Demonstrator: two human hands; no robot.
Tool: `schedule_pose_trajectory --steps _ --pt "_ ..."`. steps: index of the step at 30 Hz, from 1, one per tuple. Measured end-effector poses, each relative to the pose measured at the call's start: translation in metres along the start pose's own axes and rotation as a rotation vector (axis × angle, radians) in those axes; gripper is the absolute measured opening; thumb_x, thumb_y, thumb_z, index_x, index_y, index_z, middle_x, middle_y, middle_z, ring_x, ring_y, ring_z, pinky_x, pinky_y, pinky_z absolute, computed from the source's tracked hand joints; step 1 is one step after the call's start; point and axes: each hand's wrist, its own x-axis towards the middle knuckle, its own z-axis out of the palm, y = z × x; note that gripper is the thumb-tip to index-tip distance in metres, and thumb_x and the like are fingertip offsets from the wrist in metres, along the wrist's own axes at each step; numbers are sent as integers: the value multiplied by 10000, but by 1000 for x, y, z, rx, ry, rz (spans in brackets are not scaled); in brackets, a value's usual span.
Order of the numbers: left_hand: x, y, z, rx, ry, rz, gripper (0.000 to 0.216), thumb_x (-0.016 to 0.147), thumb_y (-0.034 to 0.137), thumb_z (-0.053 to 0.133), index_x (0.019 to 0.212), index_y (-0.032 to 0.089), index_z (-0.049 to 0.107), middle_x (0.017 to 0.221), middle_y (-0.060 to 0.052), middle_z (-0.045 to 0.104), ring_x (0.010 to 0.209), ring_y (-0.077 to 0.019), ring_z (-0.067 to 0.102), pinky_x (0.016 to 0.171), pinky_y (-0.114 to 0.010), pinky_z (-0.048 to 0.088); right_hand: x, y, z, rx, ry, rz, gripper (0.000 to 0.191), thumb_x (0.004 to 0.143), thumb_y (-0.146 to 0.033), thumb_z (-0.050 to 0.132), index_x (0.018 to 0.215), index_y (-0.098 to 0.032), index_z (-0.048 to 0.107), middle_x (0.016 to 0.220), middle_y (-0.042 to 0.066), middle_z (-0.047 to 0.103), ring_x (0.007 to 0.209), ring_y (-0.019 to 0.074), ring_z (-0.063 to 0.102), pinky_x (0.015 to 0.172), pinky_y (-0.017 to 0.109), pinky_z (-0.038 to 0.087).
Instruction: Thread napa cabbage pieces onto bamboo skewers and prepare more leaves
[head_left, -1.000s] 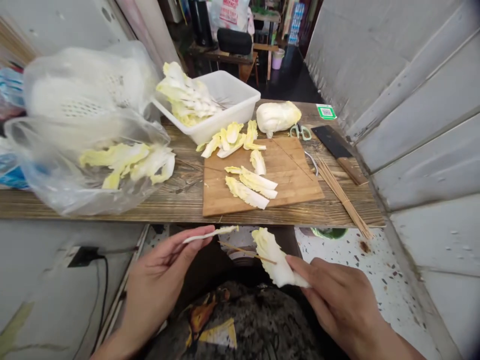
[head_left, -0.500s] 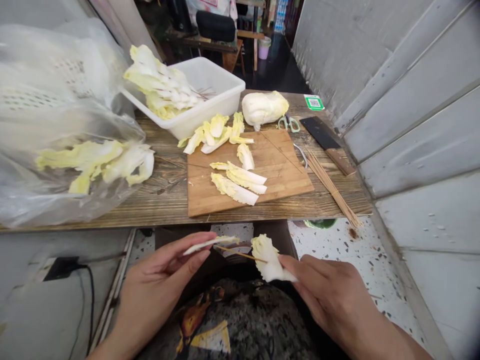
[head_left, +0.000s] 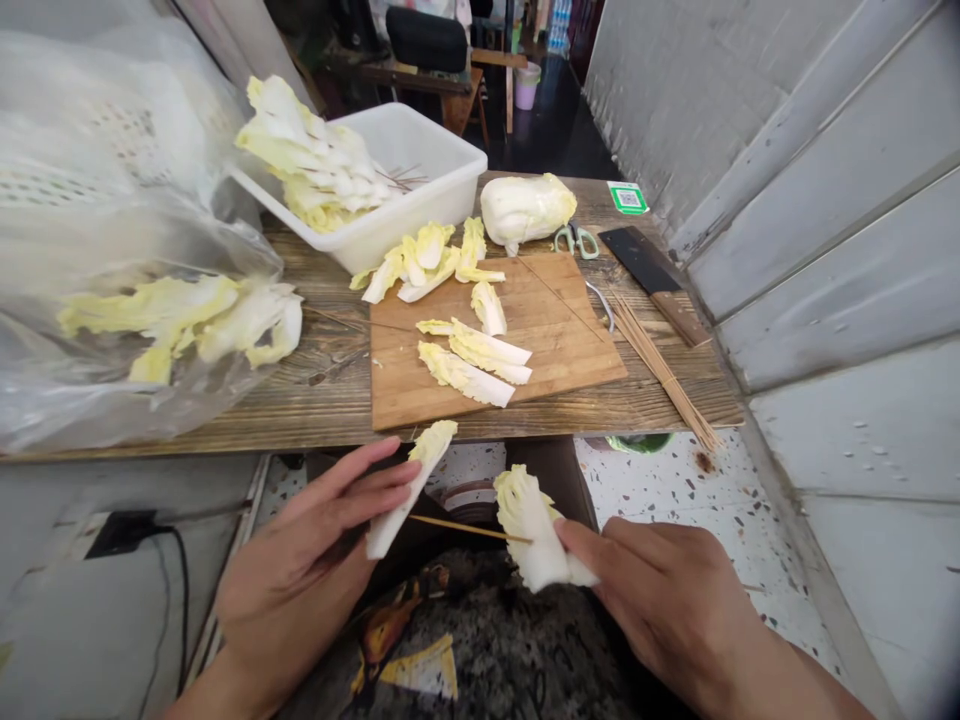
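Note:
My left hand (head_left: 322,540) grips a strip of napa cabbage leaf (head_left: 411,490), tilted upright, its pale stem end down. Between the hands a thin bamboo skewer (head_left: 465,527) runs from a folded cabbage piece (head_left: 534,535) toward the strip; whether its tip touches or enters the strip I cannot tell. My right hand (head_left: 660,590) is closed on that skewered cabbage, and the skewer's other end is mostly hidden by the fingers. Beyond the hands, several cut cabbage strips (head_left: 472,370) lie on a wooden cutting board (head_left: 555,345).
A white tub (head_left: 450,190) holds skewered cabbage leaves. Near it are a cabbage head (head_left: 529,210), scissors (head_left: 576,241), a cleaver (head_left: 652,280) and a bundle of skewers (head_left: 664,370). At left, a clear plastic bag (head_left: 135,240) holds cabbage leaves. A grey wall (head_left: 847,300) borders the right side.
The cabbage strip in my left hand has turned from nearly flat to tilted upright, its broad face now showing. My right hand keeps its grip, with its cabbage slightly lower.

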Motion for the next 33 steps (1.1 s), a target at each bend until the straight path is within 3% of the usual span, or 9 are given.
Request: schedule_pose_trajectory --steps 8,13,16,25,33 --pt "5 0 -1 327 -22 138 247 910 403 536 1094 332 684 1064 76 749 910 -85 716 887 -150 522 -3 2 -2 -57 36 -38 275 1023 -182 337 1212 -105 521 651 -17 555 494 123 493 456 265 366" --pt "7 6 2 232 -9 0 237 887 481 559 950 329 729 961 90 768 849 -103 731 850 -168 548 -3 2 -1 -79 57 -24 280 1024 -176 318 1208 -112 520 648 -21 550 486 119 490 454 260 362" --pt "5 7 3 186 -14 -28 200 873 458 589 957 340 727 965 101 765 859 -100 729 864 -171 542 -3 2 -1 -75 52 -21 280 1025 -176 314 1210 -110 513 669 -14 565 507 124 506 465 262 372" --pt "7 10 -1 236 -84 78 172 882 315 567 967 322 717 976 96 763 827 -80 729 841 -175 553 -2 1 -3 -26 6 -8 286 1021 -165 321 1204 -94 529 672 -12 561 523 118 508 468 256 366" --pt "9 10 0 267 -94 128 194 899 328 525 954 327 712 961 102 765 783 -68 730 799 -132 546 -2 3 -3 -33 4 -7 276 1020 -168 325 1185 -100 535 660 -16 550 504 123 497 452 265 365"
